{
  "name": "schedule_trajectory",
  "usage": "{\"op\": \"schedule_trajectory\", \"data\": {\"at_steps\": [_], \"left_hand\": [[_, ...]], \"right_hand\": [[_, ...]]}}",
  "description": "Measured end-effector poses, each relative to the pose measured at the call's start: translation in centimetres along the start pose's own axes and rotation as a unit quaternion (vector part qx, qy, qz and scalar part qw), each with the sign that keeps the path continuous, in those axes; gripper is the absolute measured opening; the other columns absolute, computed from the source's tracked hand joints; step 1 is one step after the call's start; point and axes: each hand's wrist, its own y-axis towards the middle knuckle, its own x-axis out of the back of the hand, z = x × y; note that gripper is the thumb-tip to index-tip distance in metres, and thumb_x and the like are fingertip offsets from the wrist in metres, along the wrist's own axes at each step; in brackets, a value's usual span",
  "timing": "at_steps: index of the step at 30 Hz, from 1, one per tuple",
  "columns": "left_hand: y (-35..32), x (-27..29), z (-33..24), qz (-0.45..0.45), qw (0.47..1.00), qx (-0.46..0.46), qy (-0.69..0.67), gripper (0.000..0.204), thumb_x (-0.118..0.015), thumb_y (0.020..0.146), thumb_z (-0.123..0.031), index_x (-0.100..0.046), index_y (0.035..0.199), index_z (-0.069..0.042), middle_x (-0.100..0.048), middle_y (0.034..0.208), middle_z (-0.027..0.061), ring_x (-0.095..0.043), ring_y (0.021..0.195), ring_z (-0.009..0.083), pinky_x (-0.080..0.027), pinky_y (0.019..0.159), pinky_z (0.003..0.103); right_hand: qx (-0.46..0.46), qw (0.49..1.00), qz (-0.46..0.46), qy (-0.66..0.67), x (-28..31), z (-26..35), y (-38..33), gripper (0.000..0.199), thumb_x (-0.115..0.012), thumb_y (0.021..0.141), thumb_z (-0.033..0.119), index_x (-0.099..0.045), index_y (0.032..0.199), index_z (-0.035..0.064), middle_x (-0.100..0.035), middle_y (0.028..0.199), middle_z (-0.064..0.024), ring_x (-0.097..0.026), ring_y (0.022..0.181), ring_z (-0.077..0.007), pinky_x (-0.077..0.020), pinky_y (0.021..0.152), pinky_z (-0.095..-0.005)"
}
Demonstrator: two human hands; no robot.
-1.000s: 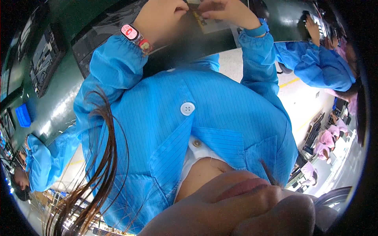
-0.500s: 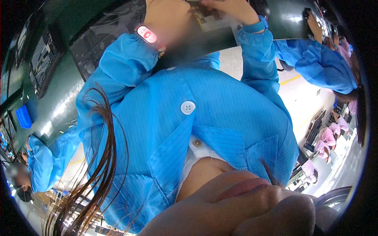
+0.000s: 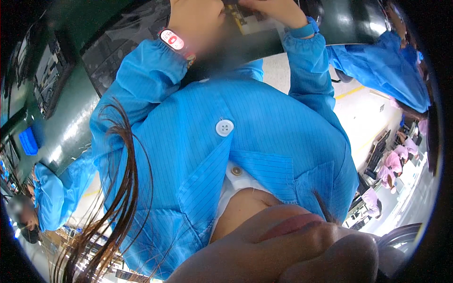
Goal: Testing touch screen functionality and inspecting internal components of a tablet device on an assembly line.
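Note:
At the top edge, my left hand has its fingers bent inward; a lit smartwatch is on that wrist. My right hand faces it, thumb and finger drawn together and pointing left, a blue wristband above the cuff. Both hands look closed, but the frame's edge cuts off their fingertips, so anything they grip is hidden. Between and just below them lies a dark piece with yellowish parts, blurred and partly cut off; its kind is unclear.
A dark flat panel lies left of my left hand on the green work surface. Farther left are another dark framed unit and a blue bin. Blue-sleeved co-workers sit at left and right.
Both my hands have shifted slightly up and left, my left hand more clearly. The right co-worker's arm and hand have moved outward to the right.

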Motion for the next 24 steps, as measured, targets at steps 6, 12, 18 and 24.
{"op": "schedule_trajectory", "data": {"at_steps": [6, 12, 18, 24], "left_hand": [[0.0, 0.0, -0.1, -0.001, 1.000, 0.001, 0.008, 0.014, -0.060, 0.077, -0.022, -0.070, 0.075, -0.012, -0.065, 0.077, 0.0048, -0.059, 0.087, 0.0224, -0.032, 0.098, 0.048], [-0.1, -0.2, 0.0, -0.005, 1.000, 0.001, 0.008, 0.014, -0.060, 0.077, -0.023, -0.069, 0.075, -0.012, -0.066, 0.077, 0.0055, -0.059, 0.087, 0.0224, -0.032, 0.098, 0.048], [-0.2, -0.2, 0.2, -0.013, 1.000, 0.000, 0.006, 0.014, -0.060, 0.077, -0.023, -0.070, 0.076, -0.012, -0.066, 0.078, 0.0061, -0.059, 0.087, 0.0223, -0.032, 0.098, 0.048], [0.0, -0.1, 0.2, -0.007, 1.000, 0.000, 0.002, 0.015, -0.060, 0.078, -0.024, -0.070, 0.077, -0.012, -0.066, 0.078, 0.0062, -0.059, 0.087, 0.0227, -0.032, 0.098, 0.048]], "right_hand": [[0.033, 0.998, -0.011, -0.046, -0.4, 0.1, 0.2, 0.015, -0.066, 0.081, 0.008, -0.064, 0.093, -0.0007, -0.063, 0.074, -0.0033, -0.057, 0.061, -0.0079, -0.0459, 0.052, -0.0214], [0.013, 0.999, -0.015, -0.028, -0.4, -0.2, 0.3, 0.015, -0.067, 0.081, 0.008, -0.064, 0.093, -0.0005, -0.063, 0.073, -0.0037, -0.057, 0.062, -0.0082, -0.0464, 0.053, -0.0217], [0.031, 0.999, -0.018, -0.038, -0.6, -0.4, 0.6, 0.015, -0.068, 0.080, 0.009, -0.064, 0.091, -0.0007, -0.063, 0.073, -0.0035, -0.057, 0.061, -0.0080, -0.0457, 0.053, -0.0212], [0.002, 0.999, -0.017, -0.051, -0.6, 0.3, 0.5, 0.014, -0.068, 0.080, 0.009, -0.065, 0.090, -0.0004, -0.063, 0.071, -0.0032, -0.057, 0.059, -0.0072, -0.0452, 0.052, -0.0208]]}}
